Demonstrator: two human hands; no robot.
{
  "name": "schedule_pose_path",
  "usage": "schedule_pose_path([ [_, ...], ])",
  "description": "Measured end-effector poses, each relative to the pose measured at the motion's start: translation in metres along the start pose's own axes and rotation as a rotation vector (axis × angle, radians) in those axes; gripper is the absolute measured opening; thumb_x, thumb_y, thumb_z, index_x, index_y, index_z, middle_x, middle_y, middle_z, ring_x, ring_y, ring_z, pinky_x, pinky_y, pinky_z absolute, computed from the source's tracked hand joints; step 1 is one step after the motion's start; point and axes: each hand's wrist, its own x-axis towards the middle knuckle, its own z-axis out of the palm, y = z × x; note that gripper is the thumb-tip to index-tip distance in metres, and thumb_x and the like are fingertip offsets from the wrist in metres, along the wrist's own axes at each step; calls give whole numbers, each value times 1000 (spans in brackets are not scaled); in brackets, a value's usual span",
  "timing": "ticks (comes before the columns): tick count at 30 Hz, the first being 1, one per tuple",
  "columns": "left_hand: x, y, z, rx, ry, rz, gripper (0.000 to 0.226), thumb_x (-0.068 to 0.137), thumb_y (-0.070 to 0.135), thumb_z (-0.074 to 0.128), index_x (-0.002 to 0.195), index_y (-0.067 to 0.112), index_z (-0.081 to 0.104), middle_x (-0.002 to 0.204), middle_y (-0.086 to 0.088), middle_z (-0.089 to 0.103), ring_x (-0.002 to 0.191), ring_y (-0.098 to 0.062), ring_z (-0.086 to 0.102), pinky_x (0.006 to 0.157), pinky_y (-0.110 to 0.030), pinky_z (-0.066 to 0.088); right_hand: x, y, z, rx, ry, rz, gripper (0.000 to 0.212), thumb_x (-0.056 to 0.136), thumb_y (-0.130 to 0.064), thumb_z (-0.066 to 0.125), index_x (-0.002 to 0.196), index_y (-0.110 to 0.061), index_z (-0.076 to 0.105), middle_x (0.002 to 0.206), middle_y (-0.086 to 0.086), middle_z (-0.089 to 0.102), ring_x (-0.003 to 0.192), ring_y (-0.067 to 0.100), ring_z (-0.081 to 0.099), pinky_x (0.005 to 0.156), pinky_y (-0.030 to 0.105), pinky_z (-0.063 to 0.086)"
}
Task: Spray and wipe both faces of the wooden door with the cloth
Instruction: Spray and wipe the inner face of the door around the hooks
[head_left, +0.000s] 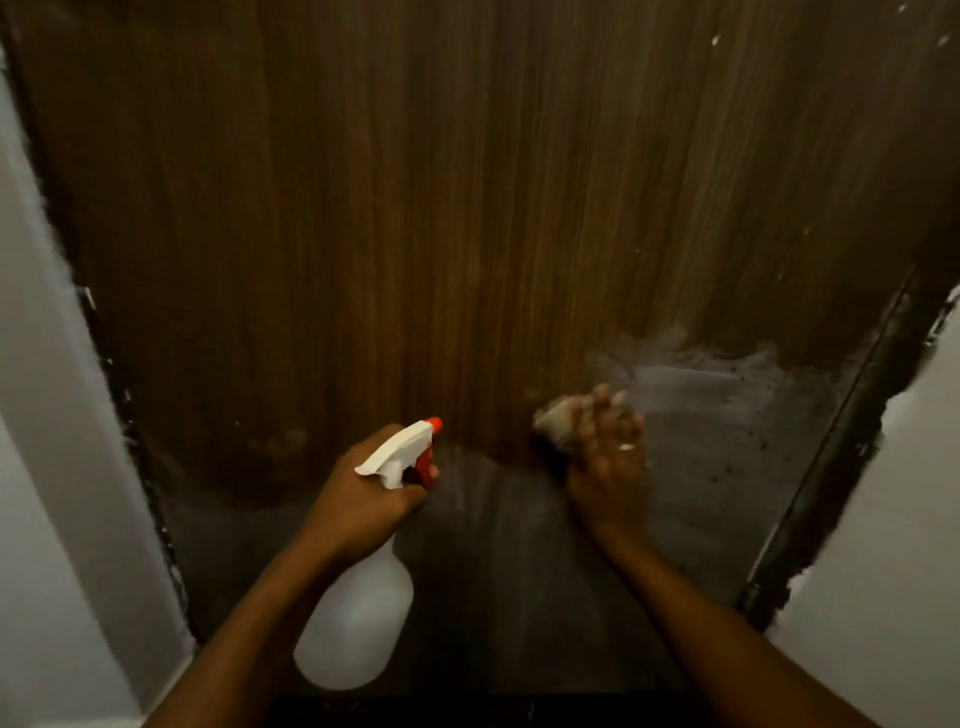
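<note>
The wooden door (415, 208) is shown upright directly ahead of both hands, its long axis and its grain running vertically, and it fills the view from the top edge down to a dull grey lower band (727, 457). A pale, wet-looking smear (675, 348) is seen at the upper border of that band on the right side. The cloth (553, 422) is bunched and held flat against the door face just where brown wood meets grey, slightly right of centre. It is gripped under the bent fingers of the right hand (610, 462), on which a ring (627, 446) is visible; this hand is blurred, so the exact finger placement cannot be told. The spray bottle (363, 613) is held by its neck in the curled left hand (363, 493), clear of the door, with its orange nozzle (435, 424) directed at the wood just left of the cloth. The right hand is thus judged the nearer, being in contact through the cloth, and most of the unwiped face lies above and to the left. A dark frame strip (831, 441) and white walls (47, 415) flank the door.
</note>
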Motion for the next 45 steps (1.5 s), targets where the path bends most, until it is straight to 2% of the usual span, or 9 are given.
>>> schedule_pose_path([
  [3,3,6,11,20,-26,28,56,80,-1,66,123,25,43,111,9,48,100,-5,47,84,-16,37,59,-6,-15,69,178,320,80,89,-14,48,158,-22,8,160,12,23,146,33,17,114,59,28],
  [12,15,12,49,-6,-99,55,54,79,-3,66,121,26,50,104,3,60,98,-9,56,88,-27,50,27,-13,8,10,13,-45,74,89,-18,54,155,-24,21,159,9,23,152,23,4,119,51,21],
  [20,9,25,74,-70,-82,61,53,82,-6,61,84,41,39,82,22,44,73,7,46,60,-3,38,106,27,-30,84,282,460,69,94,-21,44,154,-13,12,162,13,20,149,34,16,123,31,-2],
  [27,14,38,111,-54,-76,75,55,80,-10,61,83,41,41,79,19,50,70,11,56,63,-8,42,58,42,-20,8,28,-234,66,91,-13,59,150,-21,30,158,10,26,149,31,18,121,48,18],
  [31,10,47,142,-48,-80,56,54,80,-13,59,79,38,38,64,22,58,67,19,55,58,1,41,23,109,-32,-6,34,-4,70,93,-16,47,155,-26,17,162,4,17,152,21,5,115,58,29],
  [35,8,48,166,-54,-57,38,49,80,-8,63,97,33,42,89,22,44,79,6,47,70,-1,38,75,115,-43,87,222,320,76,90,-19,47,156,-24,9,163,8,17,151,30,12,121,51,16],
  [38,16,53,178,-59,-15,9,58,79,-8,64,115,29,38,99,16,49,89,-1,48,84,-14,39,104,93,-41,76,236,214,72,87,-16,55,153,-16,26,161,10,24,148,35,22,120,52,20],
  [42,20,62,192,-20,-23,64,52,78,-12,62,93,36,48,67,21,61,72,12,57,58,-2,39,60,114,-37,67,85,-231,47,102,-25,42,149,-21,38,157,8,29,147,33,25,117,53,27],
  [45,22,59,204,-10,-42,102,58,79,-13,61,87,41,43,76,19,52,72,13,56,59,1,39,22,167,-44,39,74,-56,64,99,-19,46,156,-25,17,163,2,15,149,30,20,107,60,38],
])
